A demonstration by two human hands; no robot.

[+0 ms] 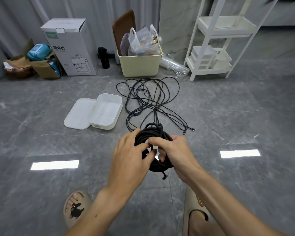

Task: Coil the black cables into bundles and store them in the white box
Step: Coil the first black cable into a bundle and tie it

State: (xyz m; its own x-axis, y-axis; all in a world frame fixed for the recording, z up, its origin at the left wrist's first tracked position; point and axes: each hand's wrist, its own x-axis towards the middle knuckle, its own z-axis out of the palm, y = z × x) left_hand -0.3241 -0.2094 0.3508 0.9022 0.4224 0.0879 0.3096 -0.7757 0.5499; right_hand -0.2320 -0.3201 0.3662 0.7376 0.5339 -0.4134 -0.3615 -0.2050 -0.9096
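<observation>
Head view shows me my right hand gripping the coiled black cable bundle while my left hand pinches a strand, white box beyond.

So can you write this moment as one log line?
step: coiling | both hands grip cable bundle | loose cables on floor | white box open, empty

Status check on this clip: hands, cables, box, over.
Right hand and left hand grip the coiled black bundle. Loose cables on the floor. White box open, holds nothing, lid beside it. No obstruction.
</observation>
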